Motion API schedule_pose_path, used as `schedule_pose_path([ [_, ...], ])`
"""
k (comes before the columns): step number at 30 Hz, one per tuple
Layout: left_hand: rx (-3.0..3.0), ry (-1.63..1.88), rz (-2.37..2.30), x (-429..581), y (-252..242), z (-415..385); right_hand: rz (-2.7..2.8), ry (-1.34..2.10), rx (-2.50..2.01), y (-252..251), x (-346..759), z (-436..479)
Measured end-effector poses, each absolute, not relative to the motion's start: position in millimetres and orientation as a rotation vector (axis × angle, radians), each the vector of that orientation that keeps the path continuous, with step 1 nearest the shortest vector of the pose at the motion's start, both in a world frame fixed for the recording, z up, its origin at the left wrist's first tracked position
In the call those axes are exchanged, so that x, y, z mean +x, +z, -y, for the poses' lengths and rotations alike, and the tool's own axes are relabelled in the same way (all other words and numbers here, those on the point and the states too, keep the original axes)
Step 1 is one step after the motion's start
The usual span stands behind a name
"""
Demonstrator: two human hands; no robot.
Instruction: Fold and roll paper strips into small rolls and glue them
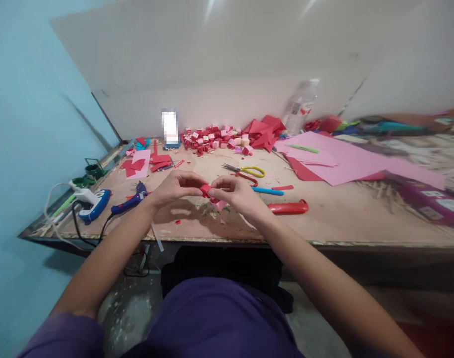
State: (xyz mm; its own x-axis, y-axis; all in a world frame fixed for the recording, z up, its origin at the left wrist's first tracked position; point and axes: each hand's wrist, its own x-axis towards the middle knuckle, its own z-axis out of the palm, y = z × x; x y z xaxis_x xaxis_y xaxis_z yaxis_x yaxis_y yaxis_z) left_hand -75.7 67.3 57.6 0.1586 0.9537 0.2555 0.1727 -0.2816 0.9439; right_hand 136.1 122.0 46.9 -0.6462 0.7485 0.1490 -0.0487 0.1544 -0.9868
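Note:
Between both sets of fingertips is a small red folded paper box (205,190), held just above the table's front part. My left hand (179,188) pinches its left side, and my right hand (228,191) pinches the right side. Just under the right fingers shows a small pink paper piece (220,204); whether it is joined to the red box I cannot tell. Beyond the hands lie yellow-handled scissors (253,171). Right of my right hand are a blue stick-like tool (269,191) and a red-handled cutter (289,207).
A blue glue gun (128,204) and a power strip (95,206) with cables lie at left. Along the back are a phone (169,128), a heap of red and pink paper cubes (212,139) and a plastic bottle (301,107). Pink sheets (331,161) spread at right.

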Motion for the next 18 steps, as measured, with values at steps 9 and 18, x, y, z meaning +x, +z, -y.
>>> schedule_pose_path([
  [9, 1.662, 1.237, -1.054, -71.7, 52.5, -70.3, 1.819, 1.476, -0.819, 49.7, 133.2, -115.5],
  [18, 1.608, 1.26, -1.027, -71.3, 47.4, -72.8, 1.807, 1.412, -0.783, 45.5, 128.2, -116.8],
])
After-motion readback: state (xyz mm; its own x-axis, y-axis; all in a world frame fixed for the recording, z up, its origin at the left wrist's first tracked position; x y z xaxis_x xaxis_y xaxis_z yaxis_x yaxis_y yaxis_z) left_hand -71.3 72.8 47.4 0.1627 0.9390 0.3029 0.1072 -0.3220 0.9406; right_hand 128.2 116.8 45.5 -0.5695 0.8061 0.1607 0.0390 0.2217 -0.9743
